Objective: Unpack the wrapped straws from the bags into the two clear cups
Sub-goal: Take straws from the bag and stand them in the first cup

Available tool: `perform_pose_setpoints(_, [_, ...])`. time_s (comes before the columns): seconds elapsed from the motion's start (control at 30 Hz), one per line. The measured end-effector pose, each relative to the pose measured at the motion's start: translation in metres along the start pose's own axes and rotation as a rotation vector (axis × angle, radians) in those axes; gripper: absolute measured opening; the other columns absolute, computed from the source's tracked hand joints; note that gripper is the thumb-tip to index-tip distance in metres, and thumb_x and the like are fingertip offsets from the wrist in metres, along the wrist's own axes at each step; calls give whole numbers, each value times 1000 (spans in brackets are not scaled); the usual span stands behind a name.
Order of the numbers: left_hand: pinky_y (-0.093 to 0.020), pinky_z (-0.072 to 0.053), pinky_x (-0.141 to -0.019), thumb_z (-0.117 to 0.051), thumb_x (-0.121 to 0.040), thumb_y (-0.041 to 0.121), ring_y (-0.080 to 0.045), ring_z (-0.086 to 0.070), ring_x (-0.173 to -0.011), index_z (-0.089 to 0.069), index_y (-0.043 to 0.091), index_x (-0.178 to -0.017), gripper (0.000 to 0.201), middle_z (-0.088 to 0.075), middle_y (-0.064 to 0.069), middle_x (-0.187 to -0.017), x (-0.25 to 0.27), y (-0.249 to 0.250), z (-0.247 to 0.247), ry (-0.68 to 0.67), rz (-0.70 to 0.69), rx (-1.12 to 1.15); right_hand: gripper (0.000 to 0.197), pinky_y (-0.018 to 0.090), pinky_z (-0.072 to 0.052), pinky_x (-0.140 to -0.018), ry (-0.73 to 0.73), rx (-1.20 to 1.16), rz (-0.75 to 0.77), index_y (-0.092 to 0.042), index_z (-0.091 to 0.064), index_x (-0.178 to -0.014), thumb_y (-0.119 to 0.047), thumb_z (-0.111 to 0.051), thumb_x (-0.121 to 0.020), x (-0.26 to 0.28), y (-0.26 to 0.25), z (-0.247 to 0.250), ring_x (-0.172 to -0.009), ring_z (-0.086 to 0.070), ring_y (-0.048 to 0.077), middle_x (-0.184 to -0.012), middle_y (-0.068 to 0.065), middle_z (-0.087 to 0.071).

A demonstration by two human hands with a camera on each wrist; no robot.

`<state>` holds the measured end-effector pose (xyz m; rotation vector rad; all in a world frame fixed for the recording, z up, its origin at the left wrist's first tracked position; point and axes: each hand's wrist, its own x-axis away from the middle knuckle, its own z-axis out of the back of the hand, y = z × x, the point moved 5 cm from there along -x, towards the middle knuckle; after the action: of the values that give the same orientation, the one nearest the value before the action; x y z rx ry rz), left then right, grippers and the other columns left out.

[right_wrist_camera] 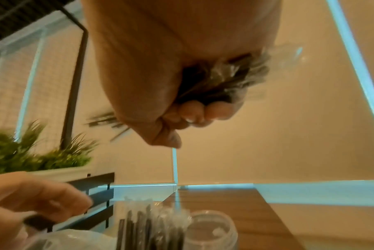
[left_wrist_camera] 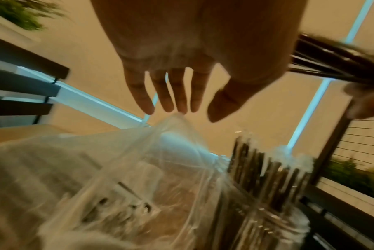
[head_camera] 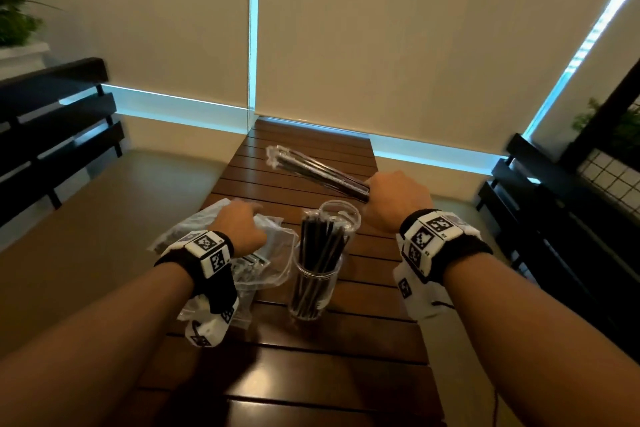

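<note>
My right hand grips one end of a bundle of wrapped black straws in the air over the far part of the table; the bundle points away to the left. In the right wrist view the fingers curl tightly round the straws. A clear cup packed with black straws stands at the table's middle. A second clear cup stands just behind it and looks empty. My left hand hovers with straight fingers over crumpled clear bags, fingertips just touching a raised fold of bag.
The slatted wooden table is narrow, with its far end against closed roller blinds. Dark slatted benches stand at left and right. Potted plants sit at far left and far right.
</note>
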<state>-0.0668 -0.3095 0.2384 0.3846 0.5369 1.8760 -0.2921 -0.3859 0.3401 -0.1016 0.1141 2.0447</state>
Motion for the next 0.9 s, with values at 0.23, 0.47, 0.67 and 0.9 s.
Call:
perform_pose_setpoints(0.23, [-43,-48,-100,-73,-79,46,-15,-65,-107,-65,18,-115,47,-71,1,-113,19,85,17,-261,-235,754,15,40,-58,-68,31,-492,71,-23,-63,-78,-36,-61,-82,2,-45,-47,-71,-66,21,-76,-3,-68])
perform_pose_setpoints(0.47, [-43,-47,-87,-69,-77,52,-17,-69,-95,-56,20,-50,43,-67,0,-66,20,99,36,-47,-140,1061,20,34,-56,-64,75,-608,238,-22,-61,-91,-42,-63,-85,-4,-91,-59,-72,-66,16,-79,-4,-67])
perform_pose_setpoints(0.67, [-37,-51,-53,-69,-84,41,-27,-61,-59,-56,5,-62,44,-62,-10,-61,5,66,57,265,-158,373,24,27,-51,-78,189,-939,227,-20,-65,-100,-5,-54,-84,0,-48,-7,-90,-62,7,-98,-6,-67])
perform_pose_setpoints(0.9, [-20,-29,-45,-65,-84,18,-13,-46,-48,-45,21,-51,39,-48,5,-50,17,88,42,249,-261,77,48,38,-52,-73,361,-1013,243,-10,-63,-92,-47,-32,-96,5,-57,52,-83,-62,21,-88,6,-67])
